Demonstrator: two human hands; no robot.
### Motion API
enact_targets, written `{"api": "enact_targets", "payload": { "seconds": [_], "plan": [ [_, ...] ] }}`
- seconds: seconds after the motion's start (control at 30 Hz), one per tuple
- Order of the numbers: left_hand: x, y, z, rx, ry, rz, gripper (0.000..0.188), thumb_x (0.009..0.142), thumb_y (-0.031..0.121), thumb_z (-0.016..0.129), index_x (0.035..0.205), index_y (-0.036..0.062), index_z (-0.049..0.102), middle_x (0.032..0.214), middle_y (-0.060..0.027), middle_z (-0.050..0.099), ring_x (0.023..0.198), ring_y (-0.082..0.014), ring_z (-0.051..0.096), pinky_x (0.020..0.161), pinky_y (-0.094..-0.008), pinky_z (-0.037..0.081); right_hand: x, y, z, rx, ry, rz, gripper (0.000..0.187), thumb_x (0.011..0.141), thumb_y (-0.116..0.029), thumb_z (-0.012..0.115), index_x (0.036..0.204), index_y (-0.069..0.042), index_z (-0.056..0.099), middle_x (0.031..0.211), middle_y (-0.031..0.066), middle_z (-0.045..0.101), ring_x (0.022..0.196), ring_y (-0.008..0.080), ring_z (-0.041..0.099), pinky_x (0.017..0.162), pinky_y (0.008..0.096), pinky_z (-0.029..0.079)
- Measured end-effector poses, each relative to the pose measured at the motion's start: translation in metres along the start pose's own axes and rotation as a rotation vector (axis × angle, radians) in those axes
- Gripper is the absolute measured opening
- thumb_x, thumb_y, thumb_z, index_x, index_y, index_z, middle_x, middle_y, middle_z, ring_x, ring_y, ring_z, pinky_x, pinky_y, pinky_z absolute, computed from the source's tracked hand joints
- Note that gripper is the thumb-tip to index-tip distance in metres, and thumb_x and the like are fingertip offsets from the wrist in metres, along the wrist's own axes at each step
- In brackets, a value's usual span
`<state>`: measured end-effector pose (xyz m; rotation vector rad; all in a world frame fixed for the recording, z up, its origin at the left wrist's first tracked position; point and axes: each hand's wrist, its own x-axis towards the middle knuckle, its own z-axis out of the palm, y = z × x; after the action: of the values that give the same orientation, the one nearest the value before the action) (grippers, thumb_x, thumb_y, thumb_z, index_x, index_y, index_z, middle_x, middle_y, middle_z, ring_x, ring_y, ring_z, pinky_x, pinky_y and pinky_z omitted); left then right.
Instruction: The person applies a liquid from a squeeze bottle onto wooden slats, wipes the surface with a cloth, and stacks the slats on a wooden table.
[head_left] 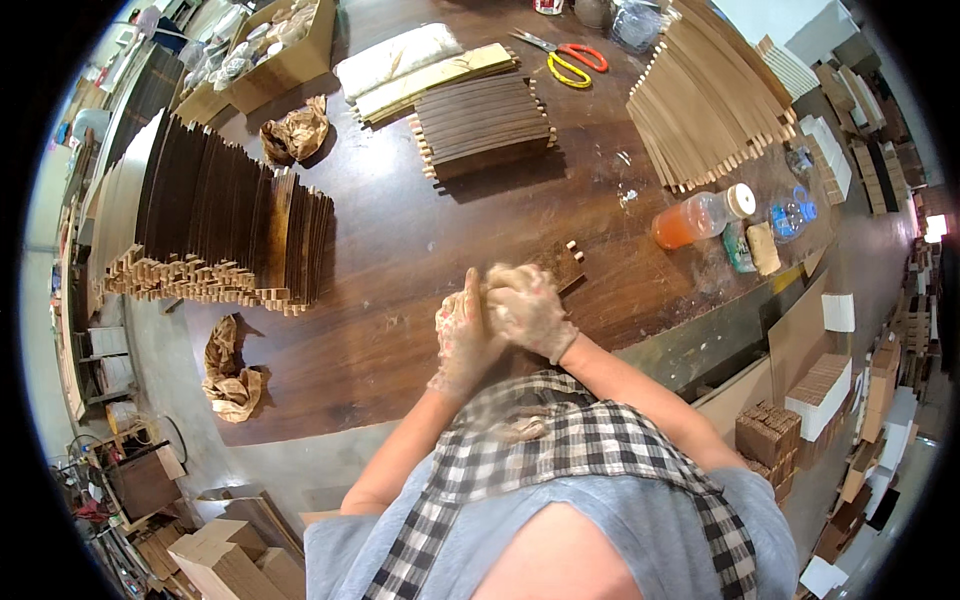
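Observation:
Both my hands wear thin, cloudy gloves and meet close to the table's near edge. My left hand (466, 325) stands on its side, one finger stretched upward and the others curled. Against it, my right hand (525, 308) is closed like a fist and slightly blurred. Whatever lies between them is hidden. Just beyond the right hand, a small brown wooden board (562, 268) shows in part, with pale dowel ends at its far corner. A checked apron (570, 440) covers my front, right below the hands.
Dark slats with dowel ends (220, 220) are stacked at left; lighter slats (700, 100) stand far right. A smaller slat stack (480, 120) sits far centre, near scissors (562, 58). An orange-liquid bottle (700, 217) lies at right. Crumpled brown paper (232, 375) rests near left.

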<state>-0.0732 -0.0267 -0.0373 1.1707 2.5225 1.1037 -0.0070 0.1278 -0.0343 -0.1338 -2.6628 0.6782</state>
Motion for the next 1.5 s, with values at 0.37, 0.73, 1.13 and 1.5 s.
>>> {"api": "enact_targets", "payload": {
  "seconds": [0.37, 0.73, 1.13, 1.5],
  "plan": [
    [0.004, 0.000, -0.018, 0.048, -0.100, 0.035, 0.090, 0.069, 0.027, 0.088, 0.147, 0.0059, 0.049, 0.134, -0.0160, 0.056, 0.122, -0.0363, 0.052, 0.105, -0.0511, 0.040, 0.006, 0.049, -0.057, 0.388, 0.439, 0.266, 0.036, 0.076, -0.014, 0.072, 0.110, -0.003, 0.065, 0.110, 0.0152, 0.064, 0.105, 0.0299, 0.062, 0.100, 0.0389, 0.049],
    [0.012, 0.008, -0.036, 0.087, -0.180, 0.109, 0.086, 0.071, 0.032, 0.086, 0.145, 0.0059, 0.052, 0.134, -0.0173, 0.056, 0.124, -0.0382, 0.050, 0.105, -0.0523, 0.039, -0.108, 0.108, -0.085, 0.046, 0.209, 0.415, 0.018, 0.086, -0.009, 0.074, 0.103, -0.005, 0.067, 0.106, 0.0078, 0.067, 0.095, 0.0225, 0.063, 0.089, 0.0375, 0.053],
    [0.004, 0.013, -0.015, 0.133, -0.148, 0.137, 0.080, 0.070, 0.025, 0.086, 0.142, 0.0080, 0.055, 0.134, -0.0174, 0.056, 0.124, -0.0392, 0.050, 0.107, -0.0525, 0.039, -0.152, 0.151, -0.267, -0.034, 0.704, 0.831, 0.057, 0.087, -0.029, 0.079, 0.134, -0.007, 0.055, 0.119, 0.0162, 0.061, 0.103, 0.0278, 0.064, 0.088, 0.0383, 0.055],
    [0.000, 0.014, -0.012, 0.022, -0.024, 0.145, 0.040, 0.085, 0.008, 0.071, 0.125, 0.0107, 0.069, 0.129, -0.0155, 0.063, 0.118, -0.0370, 0.057, 0.103, -0.0474, 0.045, -0.184, 0.260, -0.295, -0.680, 0.299, 0.891, 0.048, 0.084, -0.023, 0.076, 0.130, -0.013, 0.068, 0.112, 0.0128, 0.073, 0.105, 0.0297, 0.070, 0.094, 0.0403, 0.054]
  ]
}}
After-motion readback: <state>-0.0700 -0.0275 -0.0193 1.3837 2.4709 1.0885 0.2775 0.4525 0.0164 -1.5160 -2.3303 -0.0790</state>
